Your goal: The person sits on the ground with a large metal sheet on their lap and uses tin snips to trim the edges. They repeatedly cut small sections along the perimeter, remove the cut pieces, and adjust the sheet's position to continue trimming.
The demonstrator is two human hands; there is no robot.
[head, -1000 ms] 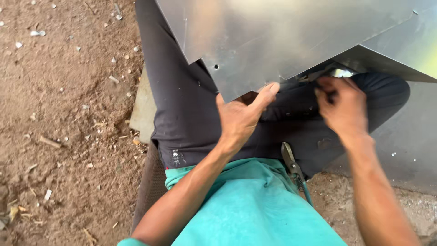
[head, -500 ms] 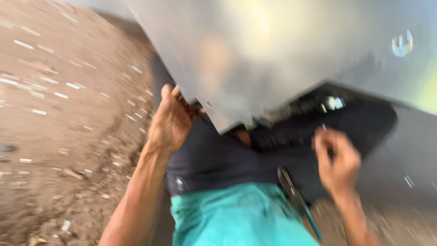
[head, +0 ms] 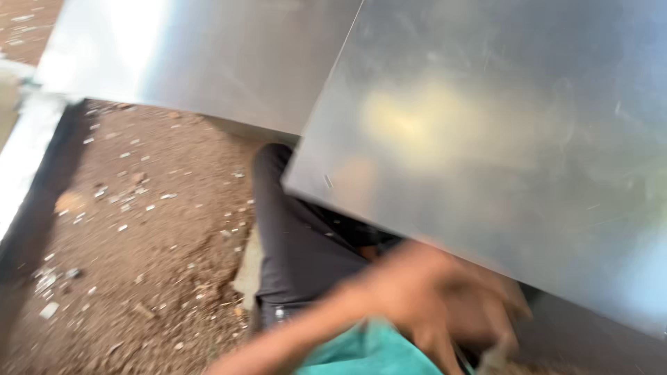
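Note:
A large shiny metal sheet (head: pixel 500 139) fills the right and top of the view, its lower edge slanting over my lap. My left hand (head: pixel 431 298) is a motion-blurred shape just below that edge, with the forearm reaching in from the lower left. The blur hides whether its fingers hold anything or touch the sheet. I cannot make out my right hand. My leg in dark trousers (head: pixel 299 243) stretches out under the sheet, and the hem of my teal shirt (head: pixel 368 354) shows at the bottom.
A second metal sheet (head: pixel 208 62) lies across the upper left, partly under the first. Brown dirt ground (head: pixel 139 229) littered with small pale scraps and stones spreads to the left. A pale metal strip (head: pixel 28 153) runs along the far left edge.
The view has swung left and up. My left hand has moved from the sheet's left corner to below its lower edge in my lap. My right hand has dropped out of sight.

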